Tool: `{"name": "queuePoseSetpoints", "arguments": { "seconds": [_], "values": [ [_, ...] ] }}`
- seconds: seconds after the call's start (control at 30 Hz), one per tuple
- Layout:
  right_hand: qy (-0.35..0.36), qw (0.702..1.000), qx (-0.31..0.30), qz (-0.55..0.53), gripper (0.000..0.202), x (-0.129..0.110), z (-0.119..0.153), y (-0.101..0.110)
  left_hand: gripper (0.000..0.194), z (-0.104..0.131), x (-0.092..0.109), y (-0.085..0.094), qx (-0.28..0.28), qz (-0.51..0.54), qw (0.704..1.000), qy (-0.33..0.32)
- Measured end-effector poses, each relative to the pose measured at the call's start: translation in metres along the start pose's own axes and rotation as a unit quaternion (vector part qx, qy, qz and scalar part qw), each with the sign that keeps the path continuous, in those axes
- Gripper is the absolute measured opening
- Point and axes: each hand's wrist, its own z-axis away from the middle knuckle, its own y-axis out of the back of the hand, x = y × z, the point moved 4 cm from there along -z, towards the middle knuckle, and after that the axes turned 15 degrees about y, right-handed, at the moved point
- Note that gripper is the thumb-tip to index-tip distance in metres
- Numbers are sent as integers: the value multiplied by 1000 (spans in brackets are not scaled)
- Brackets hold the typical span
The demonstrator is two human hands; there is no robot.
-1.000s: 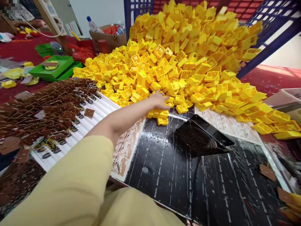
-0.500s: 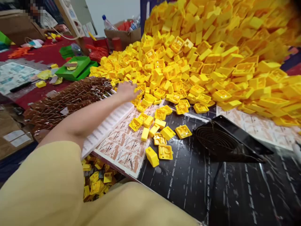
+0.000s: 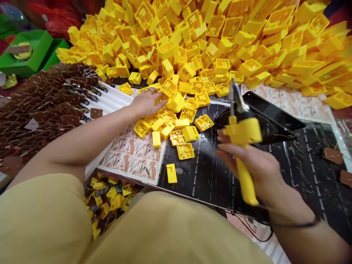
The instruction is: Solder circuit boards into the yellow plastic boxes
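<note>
My left hand (image 3: 144,104) lies over the near edge of a big heap of small yellow plastic cases (image 3: 176,47). Its fingers are spread and touch several cases. My right hand (image 3: 262,168) is wrapped round a yellow soldering gun (image 3: 245,132) with a metal tip that points up and away from me. The gun is held above the table, in front of a black fan (image 3: 275,110). Between my hands lie loose open cases, among them one with a round recess (image 3: 185,150). A single yellow piece (image 3: 171,173) sits closer to me.
Brown circuit boards (image 3: 55,99) with wires are piled at the left beside a white ridged tray (image 3: 115,99). Green trays (image 3: 27,51) stand farther back. More yellow cases (image 3: 110,205) fill a space below the table edge. Brown boards (image 3: 332,155) lie at the right.
My right hand has come into view with the soldering gun. My left hand is still at the heap, and some cases have shifted towards me. The view has turned downward.
</note>
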Motion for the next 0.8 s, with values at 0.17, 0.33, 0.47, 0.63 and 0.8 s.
{"name": "queuePoseSetpoints", "arguments": {
  "seconds": [0.17,0.33,0.47,0.63,0.8],
  "values": [
    [16,997,-55,43,22,36,-52,-49,56,27,12,-2,-50,-56,994,-79],
    [9,995,-98,34,21,33,-60,-67,47,89,19,15,44,-121,981,-142],
    [16,998,-62,0,19,2,-40,-40,46,172,33,4,60,-28,939,-337],
    [16,1000,14,11,29,-47,-7,-3,49,211,38,-36,120,23,927,-356],
    [14,1000,13,25,34,-84,10,-20,37,175,46,-43,175,-43,937,-299]
  ]
}}
